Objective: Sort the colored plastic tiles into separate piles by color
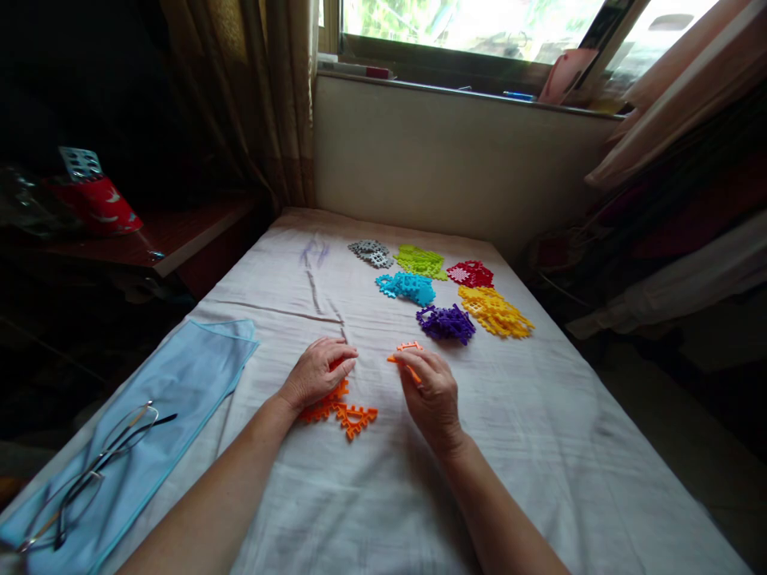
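My left hand point(319, 371) rests with curled fingers on a group of joined orange plastic pieces point(351, 415) lying on the white sheet point(539, 431). My right hand point(428, 391) pinches a separate orange piece point(406, 350) just to the right of them. Beyond the hands lie sorted piles of the same kind of pieces: grey point(371, 252), lime green point(420, 261), red point(470, 274), light blue point(408, 287), purple point(447, 323) and yellow point(494, 311).
A light blue cloth point(180, 383) lies at the left of the sheet with a pair of glasses point(89, 479) on it. A dark side table with a red item point(99, 204) stands left. Curtains and a window sill point(455, 84) are behind.
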Available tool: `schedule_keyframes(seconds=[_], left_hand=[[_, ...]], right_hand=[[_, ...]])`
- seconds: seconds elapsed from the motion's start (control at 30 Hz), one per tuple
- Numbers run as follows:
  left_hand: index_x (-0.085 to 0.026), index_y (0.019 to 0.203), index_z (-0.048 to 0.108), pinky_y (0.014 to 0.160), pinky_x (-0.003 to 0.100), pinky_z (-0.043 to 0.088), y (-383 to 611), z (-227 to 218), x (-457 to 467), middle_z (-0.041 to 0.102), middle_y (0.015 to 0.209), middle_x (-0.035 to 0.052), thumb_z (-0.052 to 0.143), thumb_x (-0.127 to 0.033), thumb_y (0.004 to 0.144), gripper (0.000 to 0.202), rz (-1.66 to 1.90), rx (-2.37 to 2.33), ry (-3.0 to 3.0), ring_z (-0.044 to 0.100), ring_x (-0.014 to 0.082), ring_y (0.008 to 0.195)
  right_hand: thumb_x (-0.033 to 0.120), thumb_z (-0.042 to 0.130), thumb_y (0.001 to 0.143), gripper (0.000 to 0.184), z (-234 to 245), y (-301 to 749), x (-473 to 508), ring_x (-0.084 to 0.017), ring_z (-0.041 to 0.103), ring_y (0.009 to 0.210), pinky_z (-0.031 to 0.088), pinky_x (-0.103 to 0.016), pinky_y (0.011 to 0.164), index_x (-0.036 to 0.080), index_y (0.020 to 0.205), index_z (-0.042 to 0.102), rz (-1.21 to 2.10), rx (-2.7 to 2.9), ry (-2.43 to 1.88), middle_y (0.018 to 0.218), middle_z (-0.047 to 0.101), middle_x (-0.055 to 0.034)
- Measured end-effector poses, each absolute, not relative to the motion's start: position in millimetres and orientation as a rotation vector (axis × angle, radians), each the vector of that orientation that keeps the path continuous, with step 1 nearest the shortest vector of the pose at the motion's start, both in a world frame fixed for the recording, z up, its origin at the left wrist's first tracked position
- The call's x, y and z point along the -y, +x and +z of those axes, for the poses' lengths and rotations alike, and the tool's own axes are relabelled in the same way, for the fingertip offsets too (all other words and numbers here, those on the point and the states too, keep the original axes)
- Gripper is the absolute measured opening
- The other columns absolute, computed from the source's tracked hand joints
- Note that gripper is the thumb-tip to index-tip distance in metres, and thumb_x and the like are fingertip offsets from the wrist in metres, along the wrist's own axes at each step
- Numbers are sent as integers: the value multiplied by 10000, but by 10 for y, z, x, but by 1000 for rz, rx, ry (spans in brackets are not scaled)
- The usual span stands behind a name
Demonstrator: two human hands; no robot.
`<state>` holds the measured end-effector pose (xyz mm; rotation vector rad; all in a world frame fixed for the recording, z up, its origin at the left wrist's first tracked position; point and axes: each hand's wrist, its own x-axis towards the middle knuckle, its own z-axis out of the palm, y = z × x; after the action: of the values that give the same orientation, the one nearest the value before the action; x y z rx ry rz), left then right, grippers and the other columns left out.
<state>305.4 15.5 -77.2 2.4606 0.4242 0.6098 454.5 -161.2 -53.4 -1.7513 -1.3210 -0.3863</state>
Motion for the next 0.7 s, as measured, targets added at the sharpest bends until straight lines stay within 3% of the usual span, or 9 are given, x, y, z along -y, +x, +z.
schedule_keyframes(seconds=[0.17, 0.7], left_hand=[[-258, 1006, 724, 1065, 428, 415, 3051, -778, -159, 754, 1035, 27, 527, -353, 894, 246, 611, -415, 2455, 623, 231, 1141], [-259, 973, 735, 1048, 440, 419, 3064, -780, -153, 756, 998, 34, 560, -357, 869, 225, 652, -415, 2402, 635, 246, 1110]], right_hand=[[208, 541, 935, 201, -640, 4825, 1719, -202, 627, 909, 464, -349, 848, 246, 960, 737, -561, 1314, -1867, 969, 734, -43], [165, 605, 847, 162, -765, 4786, 1749, -219, 564, 954, 392, -356, 859, 246, 906, 731, -510, 1423, -2021, 964, 720, -25]])
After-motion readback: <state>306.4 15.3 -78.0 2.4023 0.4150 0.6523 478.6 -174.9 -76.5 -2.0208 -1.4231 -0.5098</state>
